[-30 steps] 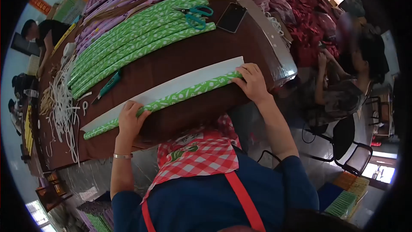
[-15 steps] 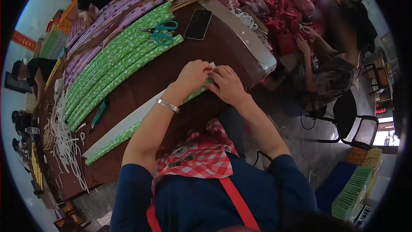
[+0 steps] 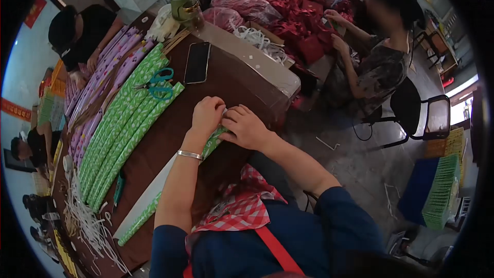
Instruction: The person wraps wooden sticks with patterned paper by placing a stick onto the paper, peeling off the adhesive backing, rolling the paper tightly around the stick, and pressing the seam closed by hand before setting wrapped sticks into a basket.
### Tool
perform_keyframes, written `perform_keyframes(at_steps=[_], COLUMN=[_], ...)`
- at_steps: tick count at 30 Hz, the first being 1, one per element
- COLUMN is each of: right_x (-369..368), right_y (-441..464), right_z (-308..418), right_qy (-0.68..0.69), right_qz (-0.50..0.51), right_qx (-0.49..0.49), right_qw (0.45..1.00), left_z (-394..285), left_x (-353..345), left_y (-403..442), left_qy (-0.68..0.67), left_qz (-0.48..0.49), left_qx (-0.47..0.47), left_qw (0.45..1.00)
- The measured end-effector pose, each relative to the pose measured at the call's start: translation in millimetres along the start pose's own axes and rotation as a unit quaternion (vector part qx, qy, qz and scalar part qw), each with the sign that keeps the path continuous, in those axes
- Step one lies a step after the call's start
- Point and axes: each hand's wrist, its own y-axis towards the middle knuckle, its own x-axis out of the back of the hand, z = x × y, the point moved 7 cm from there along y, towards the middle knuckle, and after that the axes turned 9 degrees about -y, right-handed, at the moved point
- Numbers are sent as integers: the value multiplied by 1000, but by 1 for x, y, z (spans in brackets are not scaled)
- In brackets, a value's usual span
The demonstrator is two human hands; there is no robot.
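Observation:
A green patterned sheet (image 3: 141, 222), partly rolled with its white inner side showing, lies slantwise on the brown tabletop (image 3: 154, 175). Both hands are at its far end. My left hand (image 3: 208, 115), with a silver bracelet at the wrist, has its fingers bent on the roll's end. Close beside it, my right hand (image 3: 244, 126) curls its fingers round the same end; the fingertips nearly meet. Left of the sheet lie finished green rolls (image 3: 123, 128), with teal-handled scissors (image 3: 159, 85) on top. A black phone (image 3: 197, 63) is beyond my left hand.
Purple rolls (image 3: 103, 87) and white ties (image 3: 95, 237) lie at the left, near a teal cutter (image 3: 119, 188). Red material (image 3: 303, 20) is heaped at the back. One person sits at the right; others are at the left. A black chair (image 3: 411, 105) stands right.
My left hand has gone from the sheet's middle to its far end, beside my right hand. The view has turned, so the table appears further left and more tilted.

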Motion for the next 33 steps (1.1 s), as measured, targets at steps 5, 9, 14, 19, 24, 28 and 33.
perform_keyframes(at_steps=[5,9,14,19,24,28,33], right_x=[-4,-4,-2,-1,1,0,2], right_y=[-3,-3,-2,-1,1,0,0], right_z=[-2,-1,-1,-1,0,-1,0], right_qy=[-4,1,5,6,12,19,17], right_qz=[4,6,10,6,5,-2,2], right_qx=[-9,-5,-4,-1,7,5,2], right_qw=[1000,1000,1000,1000,1000,1000,1000], left_z=[2,2,4,6,11,4,5], left_x=[-1,1,-1,1,3,4,4], left_y=[-2,-4,-3,-5,-2,-2,-1], left_qy=[12,-4,1,-1,-37,-32,-25], left_qz=[-27,-33,-29,-53,-41,5,-16], left_qx=[-49,-52,-68,-73,-51,-21,-54], left_qw=[998,998,997,996,997,999,998])
